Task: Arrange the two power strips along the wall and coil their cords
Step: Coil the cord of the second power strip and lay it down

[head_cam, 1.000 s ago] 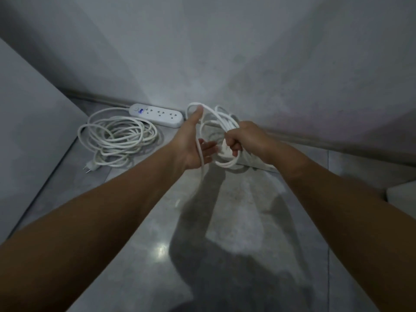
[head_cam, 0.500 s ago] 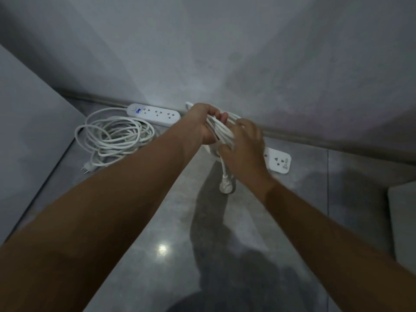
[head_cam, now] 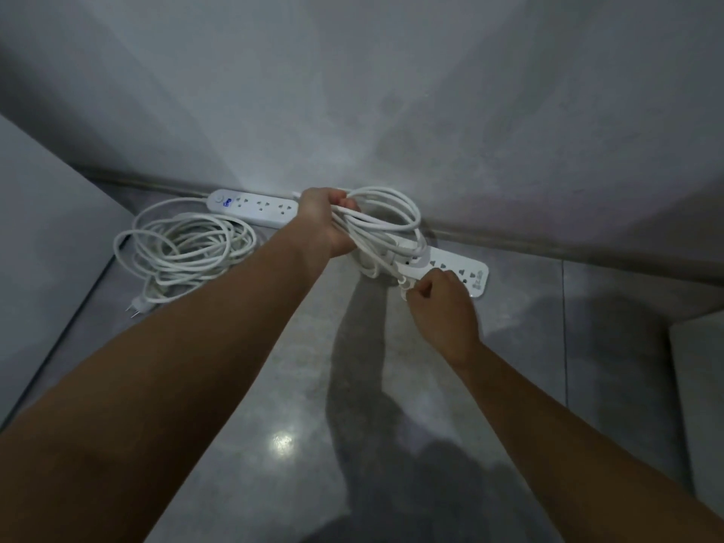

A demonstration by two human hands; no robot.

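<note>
Left hand (head_cam: 331,225) grip clamped on a gathered bundle of white cord loops (head_cam: 386,225), held up just above the floor (head_cam: 274,366) by the wall (head_cam: 391,92); right hand (head_cam: 442,307) pinches shut on the cord's plug end (head_cam: 403,286), just in front of the second power strip (head_cam: 458,270), which lies at the wall's foot. Step in hand looks like finishing this second coil: next move likely calls for tucking the plug end in and laying the bundle flat beside its strip. First power strip (head_cam: 254,207) lies along the wall to the left, its coiled cord (head_cam: 184,248) on the floor before it.
</note>
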